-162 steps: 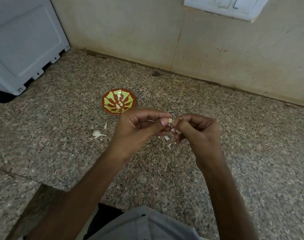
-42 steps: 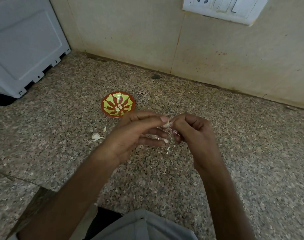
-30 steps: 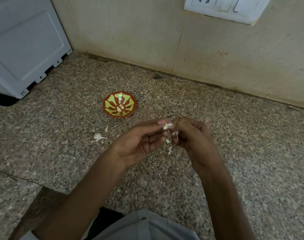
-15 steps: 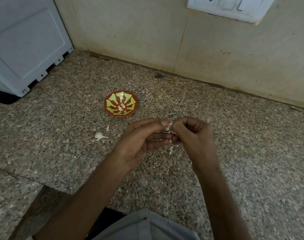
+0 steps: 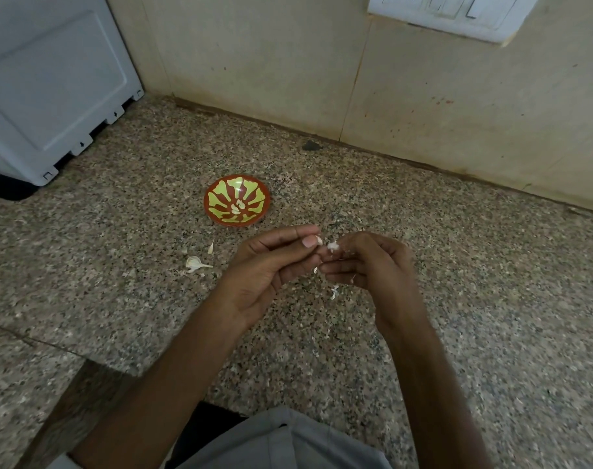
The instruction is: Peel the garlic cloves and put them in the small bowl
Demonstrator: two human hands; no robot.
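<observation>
A small red bowl (image 5: 217, 214) with a yellow-green pattern sits on the granite counter (image 5: 119, 282) and holds a few peeled cloves (image 5: 236, 207). My left hand (image 5: 268, 272) pinches a garlic clove (image 5: 318, 240) between thumb and forefinger, just right of and nearer than the bowl. My right hand (image 5: 372, 265) pinches a white scrap of garlic skin (image 5: 332, 245) right beside the clove. An unpeeled clove (image 5: 195, 263) lies on the counter left of my hands. Bits of skin (image 5: 334, 292) lie under my hands.
A pale grey appliance (image 5: 51, 89) stands at the back left. The beige tiled wall (image 5: 288, 69) runs behind the counter, with a white switch plate (image 5: 454, 15) at top right. A small skin sliver (image 5: 211, 247) lies near the bowl.
My hands have drawn slightly apart, with the right pulling a piece of skin off the clove held in the left. The bowl and the loose clove have stayed put.
</observation>
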